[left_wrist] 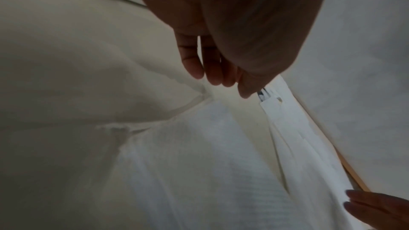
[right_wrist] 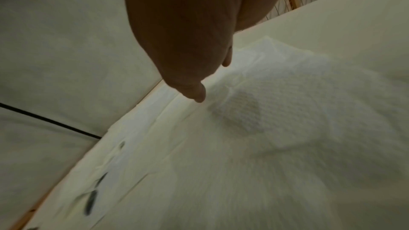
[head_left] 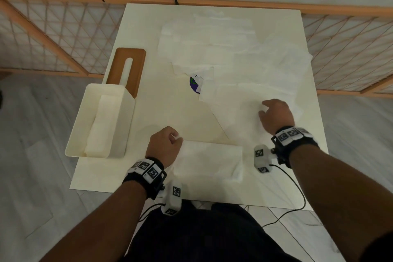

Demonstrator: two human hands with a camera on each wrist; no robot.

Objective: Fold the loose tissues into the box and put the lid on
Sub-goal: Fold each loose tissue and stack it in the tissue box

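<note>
On the near part of the bench (head_left: 148,117) a folded tissue (head_left: 210,158) lies as a long strip, its long axis running left to right, directly in front of the person. The left hand (head_left: 164,147) sits at the strip's left end with fingers curled, and it appears to pinch that end's far corner; the left wrist view shows the fingers bent down toward the paper but not a clear closure. The right hand (head_left: 275,116) rests farther out and to the right on a flat loose tissue (head_left: 244,110), its fingers bent and seemingly gathering the sheet, though a firm hold cannot be told. The open box (head_left: 102,121) stands at the bench's left edge, just left of the left hand, with its long axis running near to far, so across the strip's axis; 1 folded stack (head_left: 102,125) already lies inside. The brown lid (head_left: 127,68) lies flat beyond the box. More loose tissues (head_left: 212,38) spread across the far half. Judging from this, the left hand is nearer the box, and the strip likely needs a quarter turn to drop in lengthwise.
</note>
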